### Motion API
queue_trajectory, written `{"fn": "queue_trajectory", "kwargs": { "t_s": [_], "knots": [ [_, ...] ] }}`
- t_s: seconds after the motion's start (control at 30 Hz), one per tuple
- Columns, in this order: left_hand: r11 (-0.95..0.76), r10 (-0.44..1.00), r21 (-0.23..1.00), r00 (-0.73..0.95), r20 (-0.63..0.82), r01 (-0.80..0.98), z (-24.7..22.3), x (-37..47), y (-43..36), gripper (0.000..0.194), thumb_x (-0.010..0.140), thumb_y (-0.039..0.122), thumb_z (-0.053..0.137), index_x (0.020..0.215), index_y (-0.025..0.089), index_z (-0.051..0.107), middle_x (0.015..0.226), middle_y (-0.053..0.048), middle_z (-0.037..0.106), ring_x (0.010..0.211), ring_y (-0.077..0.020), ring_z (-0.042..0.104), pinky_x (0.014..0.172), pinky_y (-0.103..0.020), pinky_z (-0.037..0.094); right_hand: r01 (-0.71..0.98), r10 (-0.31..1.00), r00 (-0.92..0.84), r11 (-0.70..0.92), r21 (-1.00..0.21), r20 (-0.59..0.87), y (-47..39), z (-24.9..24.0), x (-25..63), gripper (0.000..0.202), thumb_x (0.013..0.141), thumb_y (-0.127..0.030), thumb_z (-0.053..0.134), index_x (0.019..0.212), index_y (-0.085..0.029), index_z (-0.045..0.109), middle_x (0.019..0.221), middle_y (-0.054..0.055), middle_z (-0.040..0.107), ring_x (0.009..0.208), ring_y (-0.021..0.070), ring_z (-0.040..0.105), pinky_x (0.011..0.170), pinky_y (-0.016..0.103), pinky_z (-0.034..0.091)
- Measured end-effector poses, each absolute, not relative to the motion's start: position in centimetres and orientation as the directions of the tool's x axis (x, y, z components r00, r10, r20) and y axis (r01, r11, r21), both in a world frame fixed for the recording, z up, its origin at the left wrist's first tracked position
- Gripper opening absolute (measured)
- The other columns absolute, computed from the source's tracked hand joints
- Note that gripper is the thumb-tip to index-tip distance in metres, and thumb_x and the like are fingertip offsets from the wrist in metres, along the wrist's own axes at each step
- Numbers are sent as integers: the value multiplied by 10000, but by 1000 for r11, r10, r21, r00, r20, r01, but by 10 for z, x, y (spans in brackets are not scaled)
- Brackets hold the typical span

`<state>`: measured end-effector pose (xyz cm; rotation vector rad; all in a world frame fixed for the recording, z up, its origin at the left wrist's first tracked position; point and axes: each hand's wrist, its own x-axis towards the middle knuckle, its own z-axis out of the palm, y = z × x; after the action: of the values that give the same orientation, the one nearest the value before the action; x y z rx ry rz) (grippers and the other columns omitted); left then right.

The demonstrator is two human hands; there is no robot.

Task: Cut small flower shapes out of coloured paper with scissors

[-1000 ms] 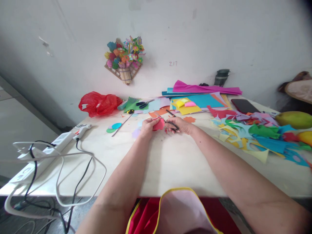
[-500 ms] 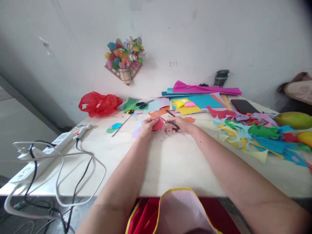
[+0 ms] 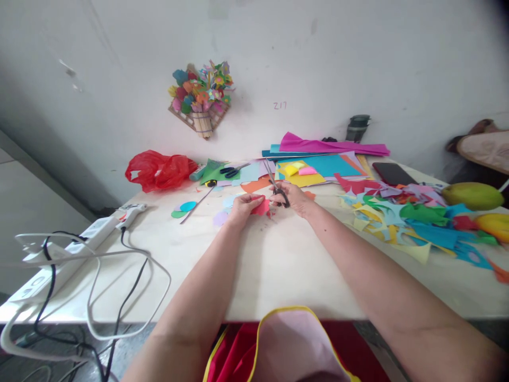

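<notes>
Over the middle of the table, my left hand [image 3: 243, 207] pinches a small red paper piece [image 3: 261, 206] with a scalloped edge. Beside it, my right hand [image 3: 292, 198] is closed around the dark handles of a pair of scissors [image 3: 269, 171]. The blades point up and away from me, apart from the red paper. Tiny red scraps lie on the table just below the hands. An orange paper sheet [image 3: 256, 184] lies behind the hands, and a lilac paper circle [image 3: 220, 218] lies to the left of my left hand.
Paper offcuts [image 3: 421, 215] cover the right side, near a phone [image 3: 393, 174]. Coloured sheets [image 3: 334, 165] lie at the back. Left are a red plastic bag [image 3: 159, 171], a power strip [image 3: 93, 228] with loose cables, and a second pair of scissors [image 3: 230, 171].
The scissors have swung from pointing left beside the red paper to pointing upward, away from it. My left hand keeps its hold on the paper, which has turned slightly.
</notes>
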<state>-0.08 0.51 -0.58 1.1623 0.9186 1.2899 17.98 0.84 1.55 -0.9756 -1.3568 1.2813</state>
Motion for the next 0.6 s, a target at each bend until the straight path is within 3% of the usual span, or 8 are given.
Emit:
{"fn": "queue_trajectory", "kwargs": {
  "t_s": [0.23, 0.4, 0.6],
  "knots": [
    [-69, 984, 974, 149, 102, -214, -5, 1, 3, 488, 425, 408, 953, 765, 128, 743, 668, -44, 712, 577, -156, 632, 603, -282, 485, -48, 973, -205, 102, -994, 110, 4, 20, 173, 307, 573, -16, 726, 801, -177, 595, 555, -72, 579, 498, 98, 566, 493, 204, 450],
    [-49, 981, 953, 165, 102, -298, -6, -1, 4, 464, 409, 379, 955, 713, 128, 709, 650, -37, 701, 571, -144, 627, 598, -268, 487, -112, 979, -152, 119, -987, 135, 4, 19, 171, 328, 565, -21, 718, 825, -180, 596, 553, -80, 574, 498, 90, 546, 507, 205, 463],
    [-73, 987, 929, 105, 118, -362, -9, -2, 6, 426, 455, 375, 938, 657, 156, 634, 601, -7, 656, 518, -120, 588, 528, -242, 458, -55, 978, -180, 98, -994, 107, -2, 23, 164, 326, 588, -32, 748, 834, -174, 589, 524, -73, 583, 476, 109, 577, 460, 194, 432]
  ]
}}
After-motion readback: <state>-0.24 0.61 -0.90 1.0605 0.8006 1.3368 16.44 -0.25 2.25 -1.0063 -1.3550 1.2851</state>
